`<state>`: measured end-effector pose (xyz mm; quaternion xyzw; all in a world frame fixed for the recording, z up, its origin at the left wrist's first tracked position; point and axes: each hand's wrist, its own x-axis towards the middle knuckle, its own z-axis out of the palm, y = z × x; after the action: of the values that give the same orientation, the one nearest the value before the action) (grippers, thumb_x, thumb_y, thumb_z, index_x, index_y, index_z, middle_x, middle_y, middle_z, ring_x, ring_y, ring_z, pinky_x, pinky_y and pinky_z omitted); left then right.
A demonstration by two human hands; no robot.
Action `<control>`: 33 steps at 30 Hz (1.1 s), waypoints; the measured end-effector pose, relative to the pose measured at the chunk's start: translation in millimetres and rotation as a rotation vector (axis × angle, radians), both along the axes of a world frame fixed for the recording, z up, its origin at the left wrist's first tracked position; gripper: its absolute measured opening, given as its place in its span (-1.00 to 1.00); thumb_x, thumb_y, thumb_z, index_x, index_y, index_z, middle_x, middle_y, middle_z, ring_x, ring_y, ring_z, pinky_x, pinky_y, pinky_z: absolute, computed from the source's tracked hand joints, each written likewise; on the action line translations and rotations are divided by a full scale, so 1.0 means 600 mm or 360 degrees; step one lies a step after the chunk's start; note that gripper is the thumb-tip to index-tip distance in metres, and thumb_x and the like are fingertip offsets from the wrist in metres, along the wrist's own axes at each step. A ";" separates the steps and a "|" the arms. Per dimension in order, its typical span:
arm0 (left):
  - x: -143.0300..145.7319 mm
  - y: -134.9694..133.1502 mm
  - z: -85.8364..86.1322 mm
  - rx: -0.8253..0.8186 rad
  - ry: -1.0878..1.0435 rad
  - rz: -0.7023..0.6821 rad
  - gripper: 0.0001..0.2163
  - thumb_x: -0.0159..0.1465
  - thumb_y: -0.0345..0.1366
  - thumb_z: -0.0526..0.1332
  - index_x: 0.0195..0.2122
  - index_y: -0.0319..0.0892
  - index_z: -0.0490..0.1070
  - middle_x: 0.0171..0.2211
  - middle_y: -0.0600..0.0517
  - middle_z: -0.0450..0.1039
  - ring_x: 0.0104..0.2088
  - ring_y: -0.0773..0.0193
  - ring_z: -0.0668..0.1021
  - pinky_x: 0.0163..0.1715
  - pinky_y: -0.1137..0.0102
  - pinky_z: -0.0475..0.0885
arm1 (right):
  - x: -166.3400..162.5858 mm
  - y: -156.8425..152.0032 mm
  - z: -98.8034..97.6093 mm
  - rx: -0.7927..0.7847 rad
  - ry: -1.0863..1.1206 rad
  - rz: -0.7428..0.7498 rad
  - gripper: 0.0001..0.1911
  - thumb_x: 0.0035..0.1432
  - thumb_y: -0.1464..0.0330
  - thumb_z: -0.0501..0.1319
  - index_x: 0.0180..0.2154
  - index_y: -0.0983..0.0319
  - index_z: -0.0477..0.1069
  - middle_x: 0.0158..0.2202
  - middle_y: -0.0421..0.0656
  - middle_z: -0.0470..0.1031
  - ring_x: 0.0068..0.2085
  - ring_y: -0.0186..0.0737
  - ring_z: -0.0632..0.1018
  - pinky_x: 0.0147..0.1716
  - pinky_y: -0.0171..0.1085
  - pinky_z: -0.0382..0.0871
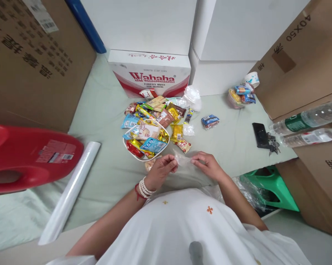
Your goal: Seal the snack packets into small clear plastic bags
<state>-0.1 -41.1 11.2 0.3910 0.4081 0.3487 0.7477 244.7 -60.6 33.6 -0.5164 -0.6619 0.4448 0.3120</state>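
Two bare hands meet in front of the basket (145,160), a little to its right, with a clear plastic bag (184,161) stretched between them. Thumb and fingers of the left hand (163,166) are pressed together on the bag's near-basket side, and those of the right hand (207,164) pinch its other side, farther from the basket. Nothing can be made out inside the bag, so the handling of it looks, by judgement, to be at an early point; whether its mouth is parted cannot be told. What is done shows in the basket itself: wrapped snacks fill it up to the rim, a blue packet (154,145) lying toward its front. What is not gathered in is also plain: behind the basket and to its right lies a loose heap, with a brown packet (165,118) among it, and a red-and-cream packet (183,145) lies just beside the basket on the right. Farther right of the basket, a blue-topped pack (210,121) lies alone, and beyond that a clear tub (234,99) holds several more packets. Crumpled white plastic (192,97) sits behind the basket, to the right; its contents, if any, are too unclear to tell.
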 end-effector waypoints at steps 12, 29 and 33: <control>-0.064 -0.008 0.016 -0.0131 0.0269 -0.0247 -0.51 0.16 0.23 0.34 -0.43 -0.17 0.43 -0.48 0.06 0.42 -0.50 0.32 0.48 -0.52 0.43 0.40 | 0.006 -0.015 -0.019 -0.0572 0.0511 -0.0791 -0.49 0.02 -0.13 0.38 -0.46 0.19 0.41 -0.60 -0.31 0.28 -0.55 -0.36 0.22 -0.53 -0.33 0.09; -0.060 -0.024 -0.003 -0.0309 -0.0010 0.0138 -0.57 -0.02 -0.06 0.54 -0.31 -0.15 0.38 -0.44 0.17 0.38 -0.50 0.42 0.45 -0.46 0.45 0.43 | 0.012 -0.080 0.002 -0.0648 0.0563 -0.0678 -0.56 -0.02 -0.01 0.47 -0.36 0.22 0.51 -0.49 -0.28 0.38 -0.46 -0.37 0.29 -0.42 -0.32 0.13; -0.080 -0.056 -0.001 0.0014 0.0336 0.0658 -0.48 -0.03 -0.09 0.54 -0.14 -0.07 0.32 -0.30 0.15 0.42 -0.42 0.39 0.48 -0.50 0.50 0.33 | 0.024 -0.101 -0.009 -0.0757 0.0569 -0.0765 -0.52 -0.11 -0.02 0.51 -0.37 0.22 0.50 -0.52 -0.30 0.35 -0.50 -0.39 0.24 -0.50 -0.34 0.05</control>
<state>-47.8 -74.8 10.4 0.3366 0.5540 0.4533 0.6118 258.8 -121.1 28.1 -0.6291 -0.3354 0.5831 0.3895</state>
